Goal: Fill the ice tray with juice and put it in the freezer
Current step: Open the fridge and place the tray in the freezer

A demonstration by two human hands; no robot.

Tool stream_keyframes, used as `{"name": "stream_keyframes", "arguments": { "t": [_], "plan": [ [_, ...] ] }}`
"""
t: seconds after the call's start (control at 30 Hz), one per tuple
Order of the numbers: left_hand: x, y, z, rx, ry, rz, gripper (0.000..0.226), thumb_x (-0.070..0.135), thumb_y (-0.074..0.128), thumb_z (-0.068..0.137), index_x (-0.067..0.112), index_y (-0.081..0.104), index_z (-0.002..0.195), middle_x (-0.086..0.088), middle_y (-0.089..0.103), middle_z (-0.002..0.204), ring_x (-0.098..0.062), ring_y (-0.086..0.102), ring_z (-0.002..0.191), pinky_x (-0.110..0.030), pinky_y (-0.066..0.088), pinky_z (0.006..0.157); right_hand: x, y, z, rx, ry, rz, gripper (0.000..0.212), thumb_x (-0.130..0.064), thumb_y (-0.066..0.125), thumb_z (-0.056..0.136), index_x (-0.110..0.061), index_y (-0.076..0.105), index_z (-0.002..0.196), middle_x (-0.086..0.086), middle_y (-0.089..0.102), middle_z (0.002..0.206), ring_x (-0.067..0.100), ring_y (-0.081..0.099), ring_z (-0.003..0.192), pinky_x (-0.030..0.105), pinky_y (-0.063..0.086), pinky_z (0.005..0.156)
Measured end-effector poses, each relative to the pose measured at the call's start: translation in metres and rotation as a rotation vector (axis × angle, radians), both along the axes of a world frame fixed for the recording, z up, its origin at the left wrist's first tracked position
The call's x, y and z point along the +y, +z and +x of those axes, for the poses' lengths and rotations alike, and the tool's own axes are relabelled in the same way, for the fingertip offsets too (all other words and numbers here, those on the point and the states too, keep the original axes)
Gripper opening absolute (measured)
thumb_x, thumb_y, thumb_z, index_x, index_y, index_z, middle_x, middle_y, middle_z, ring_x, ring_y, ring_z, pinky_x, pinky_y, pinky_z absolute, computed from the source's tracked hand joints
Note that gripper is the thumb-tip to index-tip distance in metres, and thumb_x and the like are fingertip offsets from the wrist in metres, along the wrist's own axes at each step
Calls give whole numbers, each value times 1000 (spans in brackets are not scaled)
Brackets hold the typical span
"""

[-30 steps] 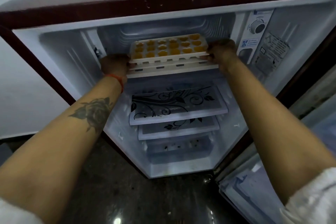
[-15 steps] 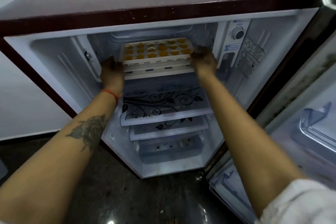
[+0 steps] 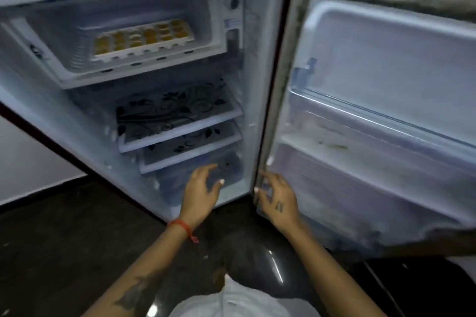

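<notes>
The white ice tray (image 3: 144, 40), its cells full of orange juice, lies flat inside the freezer compartment (image 3: 77, 74) at the top of the small open fridge. No hand touches it. My left hand (image 3: 202, 192) hangs low in front of the bottom of the fridge, fingers spread and empty. My right hand (image 3: 277, 201) is beside it, fingers apart, close to the lower inner edge of the open door (image 3: 381, 121); whether it touches the door I cannot tell.
Two glass shelves (image 3: 177, 113) with a black floral print sit under the freezer, and a clear drawer (image 3: 206, 170) below them. The thermostat dial (image 3: 234, 3) is at the upper right inside. The door's racks stand to the right. The floor (image 3: 64, 239) is dark and glossy.
Both hands let go of the ice tray and dropped to the bottom of the fridge. The tray now rests deeper in the freezer. My view swung right, showing the open door.
</notes>
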State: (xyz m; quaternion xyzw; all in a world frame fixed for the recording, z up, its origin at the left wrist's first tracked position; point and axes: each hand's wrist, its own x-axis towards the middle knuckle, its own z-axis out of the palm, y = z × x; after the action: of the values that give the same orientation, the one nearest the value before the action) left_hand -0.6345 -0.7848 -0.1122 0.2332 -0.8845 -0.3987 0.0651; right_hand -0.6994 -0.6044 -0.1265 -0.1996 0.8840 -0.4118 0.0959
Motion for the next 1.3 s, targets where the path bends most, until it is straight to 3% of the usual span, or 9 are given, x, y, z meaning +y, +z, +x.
{"name": "stream_keyframes", "arguments": {
  "t": [0.13,0.27,0.4,0.6,0.77,0.97,1.07,1.17,1.3],
  "plan": [
    [91,-4,11,-91,-244,9,40,20,64,86,13,56,125,-9,56,128,-25,53,117,-27,39,96,109,-17,31,-58,-71,181,43,-14,63,87,-9,54,128,12,56,130,30,49,120,28,33,102],
    [188,13,16,-13,-410,-22,42,20,64,86,14,55,126,-6,54,132,-22,51,122,-18,32,98,212,-11,53,-43,-284,193,42,-12,69,82,-6,59,123,17,61,122,32,54,115,31,35,102],
    [269,45,9,136,-525,-93,58,22,61,87,17,38,140,-10,28,151,-25,30,138,-31,27,110,297,11,55,-2,-601,76,48,-11,72,80,2,56,124,23,63,116,37,60,106,42,46,95],
    [344,120,-29,483,-500,-376,78,24,67,82,18,25,147,-13,7,158,-36,8,145,-54,22,112,372,84,7,126,-984,-293,53,-39,44,97,-13,35,142,12,44,143,26,43,131,40,34,110],
    [359,137,-57,269,-527,-541,84,39,59,86,28,5,150,0,-5,160,-31,-17,144,-65,8,112,386,136,-59,159,-907,-568,51,-40,24,102,-19,20,148,3,22,156,17,24,142,24,17,112],
    [357,136,-58,252,-505,-610,83,36,62,85,29,10,149,0,11,158,-29,-10,146,-66,11,111,379,134,-68,233,-855,-633,50,-33,27,103,-16,17,149,3,18,157,17,19,143,24,14,114],
    [353,131,-48,272,-498,-590,83,33,64,84,27,14,149,-1,13,158,-29,-10,146,-65,14,111,375,125,-48,266,-885,-661,48,-31,31,102,-14,25,147,1,28,153,8,30,136,17,24,110],
    [337,126,-34,348,-511,-512,75,28,64,85,23,22,147,-3,19,156,-28,-8,146,-59,22,112,369,122,-14,293,-997,-616,46,-41,35,100,-26,34,144,-28,46,126,-5,43,110,-4,31,84],
    [312,122,-10,509,-493,-380,58,19,63,86,15,38,139,-6,33,149,-29,2,146,-46,24,113,374,121,27,317,-1140,-624,41,-54,33,95,-40,49,130,-19,65,88,7,65,85,18,47,76]
  ]
}}
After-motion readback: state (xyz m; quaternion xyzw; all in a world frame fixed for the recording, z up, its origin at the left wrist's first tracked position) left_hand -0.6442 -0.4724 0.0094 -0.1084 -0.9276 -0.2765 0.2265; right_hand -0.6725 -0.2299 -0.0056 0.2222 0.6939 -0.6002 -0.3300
